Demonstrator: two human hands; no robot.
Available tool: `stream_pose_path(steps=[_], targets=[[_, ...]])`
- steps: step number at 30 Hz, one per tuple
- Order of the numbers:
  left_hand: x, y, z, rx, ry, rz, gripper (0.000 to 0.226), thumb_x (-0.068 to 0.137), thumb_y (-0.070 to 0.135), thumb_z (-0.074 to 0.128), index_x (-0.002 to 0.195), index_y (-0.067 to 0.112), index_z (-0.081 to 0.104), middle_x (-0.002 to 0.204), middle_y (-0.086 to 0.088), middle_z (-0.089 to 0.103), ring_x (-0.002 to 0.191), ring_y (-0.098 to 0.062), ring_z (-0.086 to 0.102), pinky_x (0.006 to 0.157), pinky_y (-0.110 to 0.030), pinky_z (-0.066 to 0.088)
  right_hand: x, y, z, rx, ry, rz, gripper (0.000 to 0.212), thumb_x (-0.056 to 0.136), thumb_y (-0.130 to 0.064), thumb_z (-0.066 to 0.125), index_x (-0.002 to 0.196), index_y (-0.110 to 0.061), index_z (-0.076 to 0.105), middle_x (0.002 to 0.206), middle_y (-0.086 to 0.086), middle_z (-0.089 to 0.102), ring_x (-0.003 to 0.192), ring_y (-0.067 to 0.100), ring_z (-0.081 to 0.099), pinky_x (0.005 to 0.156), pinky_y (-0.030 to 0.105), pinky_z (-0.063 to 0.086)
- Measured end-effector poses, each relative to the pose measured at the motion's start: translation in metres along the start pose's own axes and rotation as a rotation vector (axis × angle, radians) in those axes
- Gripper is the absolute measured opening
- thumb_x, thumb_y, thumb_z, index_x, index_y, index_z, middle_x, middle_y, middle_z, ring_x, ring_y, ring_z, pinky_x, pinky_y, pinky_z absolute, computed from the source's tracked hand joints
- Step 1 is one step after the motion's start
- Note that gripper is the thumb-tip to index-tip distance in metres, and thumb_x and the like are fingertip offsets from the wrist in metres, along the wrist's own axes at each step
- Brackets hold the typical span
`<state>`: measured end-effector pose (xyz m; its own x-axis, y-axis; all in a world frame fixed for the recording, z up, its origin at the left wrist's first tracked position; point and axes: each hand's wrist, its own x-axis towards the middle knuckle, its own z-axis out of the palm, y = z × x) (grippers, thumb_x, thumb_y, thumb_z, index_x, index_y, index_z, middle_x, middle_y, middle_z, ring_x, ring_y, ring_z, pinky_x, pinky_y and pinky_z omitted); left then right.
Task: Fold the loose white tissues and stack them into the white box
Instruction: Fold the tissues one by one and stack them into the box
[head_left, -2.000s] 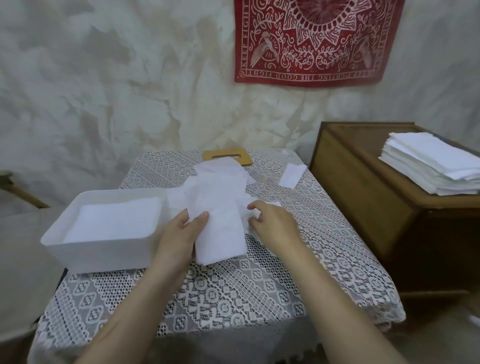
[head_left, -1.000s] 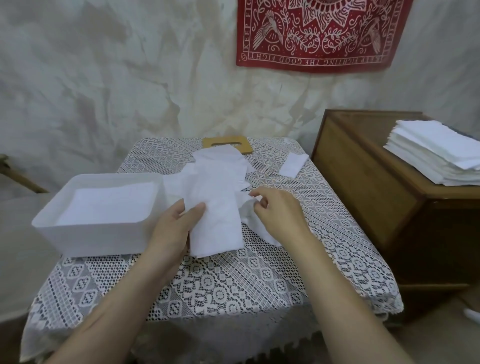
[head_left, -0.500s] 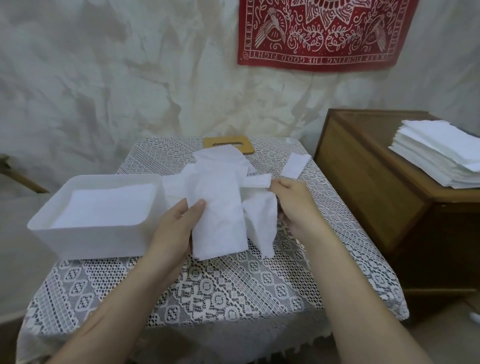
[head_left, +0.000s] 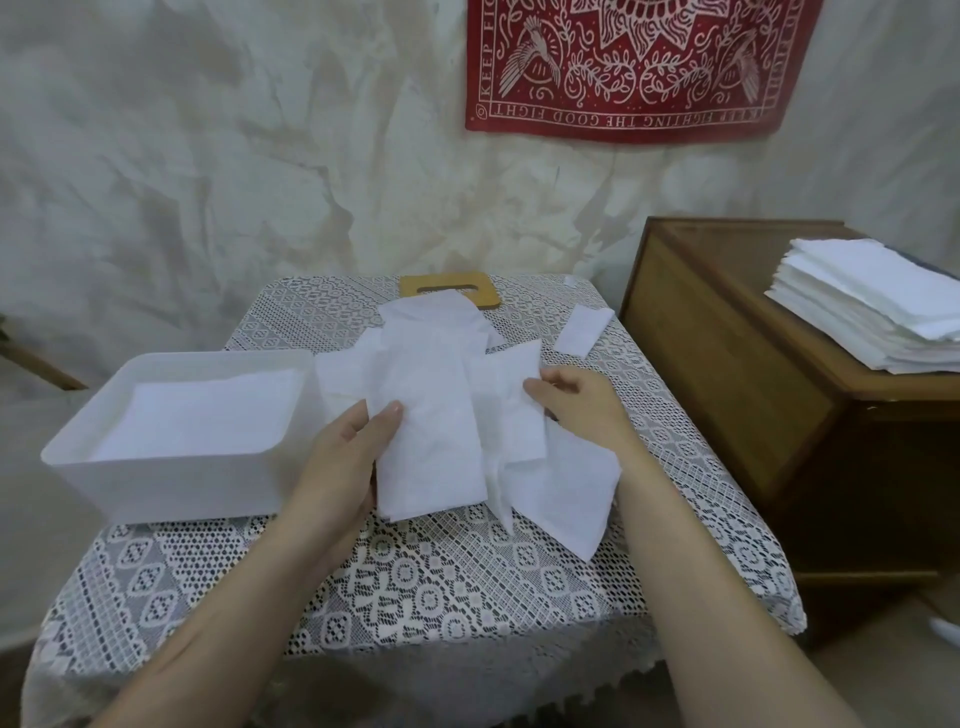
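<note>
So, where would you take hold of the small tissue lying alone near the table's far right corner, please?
Probably pinch the small tissue at its far end, from above with the right hand; it lies flat, and that end seems lifted.

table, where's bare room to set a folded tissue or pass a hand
Bare lace table along the near edge, before the white box and loose tissues; also the far left corner behind the box, beside the wooden board. Crowded mid-table, where left hand and right hand grip tissues.
</note>
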<state>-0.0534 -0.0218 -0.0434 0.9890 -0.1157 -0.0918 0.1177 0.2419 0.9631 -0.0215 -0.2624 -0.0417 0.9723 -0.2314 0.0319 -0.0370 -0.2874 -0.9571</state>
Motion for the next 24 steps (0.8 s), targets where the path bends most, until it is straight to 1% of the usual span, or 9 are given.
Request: stream_pose_path(steps=[2,4,5,9,11,12,16,20,24], targets=[[0.000,0.000,-0.001,-0.003,-0.002,-0.004,0.021,0.106,0.024,0.054,0.117,0.016,0.070,0.108,0.001,0.080,0.098,-0.014,0.077,0.075,-0.031,0.060,0.000,-0.002,-0.001,0.109,0.004,0.002,0.009,0.095,-0.009,0.068,0.098,0.000,0.070,0.088,0.011,0.073,0.070,0.011,0.063,0.065,0.022,0.048],[0.001,0.000,-0.001,-0.012,-0.001,-0.006,0.021,0.105,0.024,0.055,0.117,0.016,0.070,0.108,0.000,0.080,0.097,-0.014,0.077,0.073,-0.030,0.060,-0.001,-0.003,-0.003,0.153,-0.018,-0.008,0.004,0.096,-0.005,0.066,0.098,-0.002,0.067,0.082,0.002,0.071,0.064,0.005,0.064,0.060,0.017,0.049],[0.001,0.000,-0.001,-0.019,0.000,-0.006,0.020,0.105,0.023,0.055,0.117,0.016,0.070,0.108,0.000,0.080,0.096,-0.014,0.077,0.070,-0.028,0.061,-0.002,-0.002,-0.004,0.151,-0.022,-0.007,0.003,0.096,-0.005,0.065,0.097,-0.003,0.066,0.081,0.002,0.072,0.065,0.007,0.065,0.061,0.018,0.050],[0.001,0.000,-0.001,-0.033,-0.007,-0.003,0.019,0.106,0.022,0.054,0.117,0.017,0.069,0.108,0.000,0.080,0.097,-0.015,0.077,0.070,-0.028,0.062,-0.003,0.004,-0.006,0.017,-0.021,-0.033,0.006,0.091,-0.010,0.067,0.087,-0.007,0.065,0.086,0.016,0.076,0.075,0.024,0.069,0.071,0.034,0.050],[0.002,0.000,-0.001,-0.039,-0.007,-0.001,0.020,0.106,0.021,0.053,0.119,0.018,0.068,0.110,0.000,0.080,0.099,-0.016,0.077,0.074,-0.032,0.062,-0.004,0.003,-0.007,-0.098,0.002,-0.061,0.010,0.088,-0.020,0.064,0.088,-0.013,0.072,0.084,0.007,0.077,0.080,0.029,0.071,0.077,0.044,0.054],[0.002,0.001,-0.001,-0.050,-0.005,-0.001,0.021,0.106,0.020,0.053,0.119,0.018,0.068,0.110,0.000,0.079,0.099,-0.015,0.076,0.074,-0.033,0.062,-0.005,0.000,-0.008,-0.095,0.012,-0.083,0.012,0.090,-0.019,0.064,0.089,-0.014,0.075,0.083,0.002,0.077,0.082,0.026,0.071,0.079,0.045,0.055],[0.004,0.003,0.000,-0.122,-0.006,-0.011,0.023,0.106,0.017,0.052,0.123,0.016,0.067,0.113,-0.001,0.079,0.100,-0.015,0.076,0.070,-0.028,0.062,-0.012,-0.022,-0.015,0.101,0.040,-0.178,0.014,0.096,-0.008,0.063,0.094,-0.012,0.076,0.084,0.002,0.077,0.074,0.013,0.067,0.070,0.033,0.052],[0.004,0.005,0.001,-0.170,-0.015,-0.005,0.023,0.106,0.016,0.051,0.123,0.016,0.067,0.114,-0.001,0.078,0.101,-0.015,0.076,0.069,-0.027,0.062,-0.014,-0.031,-0.018,0.407,-0.057,-0.073,0.012,0.097,-0.008,0.063,0.103,-0.014,0.072,0.092,0.002,0.078,0.076,0.015,0.071,0.063,0.025,0.058],[0.003,0.008,0.002,-0.192,-0.031,0.000,0.022,0.106,0.017,0.051,0.122,0.017,0.067,0.114,0.000,0.078,0.099,-0.013,0.076,0.070,-0.028,0.063,-0.013,-0.019,-0.010,0.376,-0.091,0.025,0.012,0.096,-0.010,0.065,0.102,-0.017,0.072,0.092,0.004,0.078,0.075,0.018,0.071,0.060,0.026,0.057]])
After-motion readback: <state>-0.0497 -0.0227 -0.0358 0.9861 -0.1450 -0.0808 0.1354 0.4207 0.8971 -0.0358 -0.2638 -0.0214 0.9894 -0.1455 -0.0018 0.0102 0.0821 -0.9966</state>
